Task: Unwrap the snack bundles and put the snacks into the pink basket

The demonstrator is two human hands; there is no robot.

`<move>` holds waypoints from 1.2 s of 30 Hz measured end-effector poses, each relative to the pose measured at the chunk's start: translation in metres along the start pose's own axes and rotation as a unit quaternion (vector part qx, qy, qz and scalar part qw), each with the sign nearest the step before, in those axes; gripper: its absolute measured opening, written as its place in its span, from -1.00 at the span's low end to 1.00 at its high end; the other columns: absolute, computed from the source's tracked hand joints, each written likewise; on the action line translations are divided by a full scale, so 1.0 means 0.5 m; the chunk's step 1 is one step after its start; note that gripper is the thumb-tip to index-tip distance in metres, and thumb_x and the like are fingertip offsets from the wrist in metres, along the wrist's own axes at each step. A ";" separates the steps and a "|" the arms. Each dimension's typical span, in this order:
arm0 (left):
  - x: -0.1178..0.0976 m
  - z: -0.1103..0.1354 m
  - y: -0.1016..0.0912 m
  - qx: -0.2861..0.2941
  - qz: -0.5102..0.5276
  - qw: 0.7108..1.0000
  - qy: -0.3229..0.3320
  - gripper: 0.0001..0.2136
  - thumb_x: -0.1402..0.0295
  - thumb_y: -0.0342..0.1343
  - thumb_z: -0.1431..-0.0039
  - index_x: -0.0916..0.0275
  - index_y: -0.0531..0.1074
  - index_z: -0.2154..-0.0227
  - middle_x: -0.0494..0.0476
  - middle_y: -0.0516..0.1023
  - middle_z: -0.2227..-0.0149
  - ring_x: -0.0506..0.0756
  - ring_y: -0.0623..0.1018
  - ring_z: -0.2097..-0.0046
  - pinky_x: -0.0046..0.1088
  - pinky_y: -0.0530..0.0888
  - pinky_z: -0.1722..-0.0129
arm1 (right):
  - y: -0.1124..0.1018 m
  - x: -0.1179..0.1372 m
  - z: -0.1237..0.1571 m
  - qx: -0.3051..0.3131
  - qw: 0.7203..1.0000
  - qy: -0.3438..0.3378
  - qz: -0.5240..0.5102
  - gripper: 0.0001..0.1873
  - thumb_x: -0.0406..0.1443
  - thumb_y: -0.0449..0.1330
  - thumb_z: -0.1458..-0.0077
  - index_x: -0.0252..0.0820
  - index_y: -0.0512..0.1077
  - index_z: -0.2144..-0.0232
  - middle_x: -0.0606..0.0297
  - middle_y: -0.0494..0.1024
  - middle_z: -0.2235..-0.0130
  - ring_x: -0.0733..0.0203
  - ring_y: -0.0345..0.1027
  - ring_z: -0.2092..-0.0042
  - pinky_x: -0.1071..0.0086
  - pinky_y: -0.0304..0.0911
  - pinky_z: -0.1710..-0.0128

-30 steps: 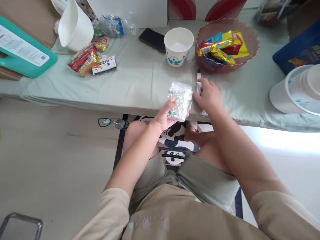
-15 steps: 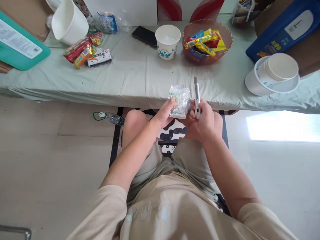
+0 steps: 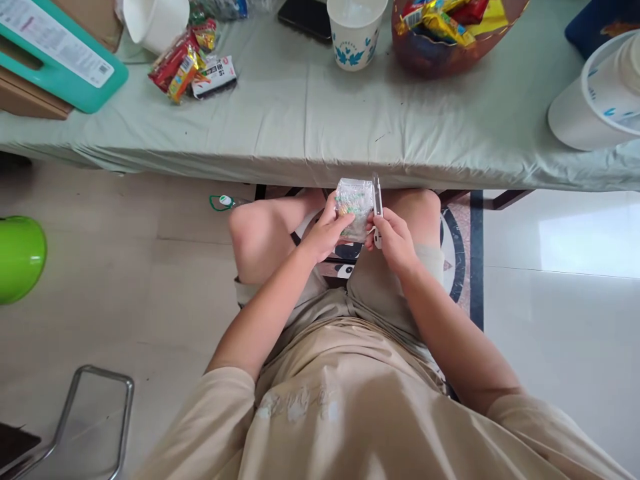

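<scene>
My left hand (image 3: 327, 230) grips a small clear plastic packet (image 3: 354, 203) with green print, held over my lap just below the table's front edge. Beside it my right hand (image 3: 393, 237) is closed round a slim white utility knife (image 3: 377, 197), whose tip stands upright against the packet's right side. Both hands sit between my knees, close together.
The table (image 3: 300, 127) has a pale green cloth. On it stand a paper cup (image 3: 356, 30), a brown bowl of snack packets (image 3: 450, 37), loose snacks (image 3: 190, 63), a phone (image 3: 305, 15), stacked paper bowls (image 3: 603, 93) and a teal board (image 3: 55, 57). A green object (image 3: 20, 257) and a metal chair frame (image 3: 75, 413) sit on the floor at left.
My right hand picked the knife up from the table. Both hands then drew back from the table edge down over my lap, bringing knife and packet together.
</scene>
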State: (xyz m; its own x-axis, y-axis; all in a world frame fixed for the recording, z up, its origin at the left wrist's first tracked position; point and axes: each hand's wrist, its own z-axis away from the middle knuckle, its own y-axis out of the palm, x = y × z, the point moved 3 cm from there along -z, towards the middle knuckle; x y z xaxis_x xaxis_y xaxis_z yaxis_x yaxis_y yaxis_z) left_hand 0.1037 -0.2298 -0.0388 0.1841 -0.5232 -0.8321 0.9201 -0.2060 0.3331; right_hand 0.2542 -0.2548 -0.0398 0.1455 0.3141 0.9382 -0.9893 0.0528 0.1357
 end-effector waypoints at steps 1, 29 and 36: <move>-0.001 0.000 -0.003 -0.002 0.003 1.000 -0.005 -0.41 0.22 0.24 -0.18 -0.05 0.17 -0.24 0.08 0.56 -0.07 0.13 0.64 0.15 -0.16 0.62 0.12 | 0.004 -0.001 -0.002 0.002 1.000 0.001 0.004 -0.56 0.10 0.30 -0.05 -0.10 0.33 0.40 0.43 0.43 0.44 0.38 0.29 0.58 0.39 0.22 0.57; -0.262 -0.368 -0.131 -0.068 -0.111 0.949 0.288 -0.51 -0.10 0.09 -0.36 0.05 0.31 -0.18 0.11 0.52 -0.01 0.16 0.54 -0.05 -0.29 0.45 -0.14 | 0.079 0.160 -0.388 0.025 0.993 -0.112 -0.019 -0.62 0.10 0.16 -0.29 -0.05 0.38 0.24 0.29 0.64 0.19 0.28 0.48 0.44 0.38 0.21 0.53; -0.253 -0.367 -0.143 -0.006 -0.077 0.968 0.240 -0.55 0.00 0.03 -0.44 0.02 0.20 -0.27 0.13 0.52 0.01 0.13 0.54 -0.04 -0.31 0.49 -0.09 | 0.077 0.139 -0.387 0.029 0.994 -0.103 -0.035 -0.67 0.05 0.14 -0.36 -0.04 0.47 0.18 0.22 0.65 0.08 0.17 0.60 0.33 0.37 0.13 0.58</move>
State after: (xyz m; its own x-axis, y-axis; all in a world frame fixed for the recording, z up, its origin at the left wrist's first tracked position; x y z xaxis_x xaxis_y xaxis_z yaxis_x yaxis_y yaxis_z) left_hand 0.0782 0.0028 -0.0385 0.1812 -0.0420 -0.9825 0.9529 -0.2395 0.1860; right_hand 0.2275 -0.0473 -0.0310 0.2147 0.1102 0.9704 -0.9766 0.0112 0.2148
